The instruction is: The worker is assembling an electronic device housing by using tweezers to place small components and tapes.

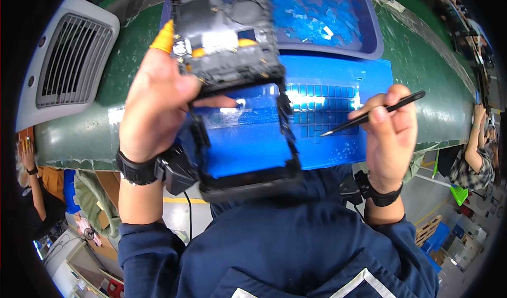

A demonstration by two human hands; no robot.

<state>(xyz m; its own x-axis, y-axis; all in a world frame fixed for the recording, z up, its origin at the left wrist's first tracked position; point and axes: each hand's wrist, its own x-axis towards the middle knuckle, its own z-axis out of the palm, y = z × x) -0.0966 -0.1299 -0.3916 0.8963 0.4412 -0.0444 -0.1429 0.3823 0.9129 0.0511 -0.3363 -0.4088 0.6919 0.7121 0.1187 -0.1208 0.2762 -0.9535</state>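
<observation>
My left hand (154, 105) is closed on a black device housing frame (219, 68), gripping its left edge, with a yellow finger cot on one fingertip. The upper half of the frame carries molded parts and small gold inserts; its lower half is a wide opening, through which blue shows. In my right hand (390, 131) is a pair of black tweezers (396, 106), pinched between thumb and fingers. The light tip points left, over a sheet of small blue rectangular stickers (328, 98). That sheet lies on a blue board (338, 153).
Behind the board stands a blue-grey bin (376, 34) holding many blue film scraps (317, 21). A white vented machine (71, 55) sits at the left of the green table (422, 76). Other people's arms (473, 145) show at both sides.
</observation>
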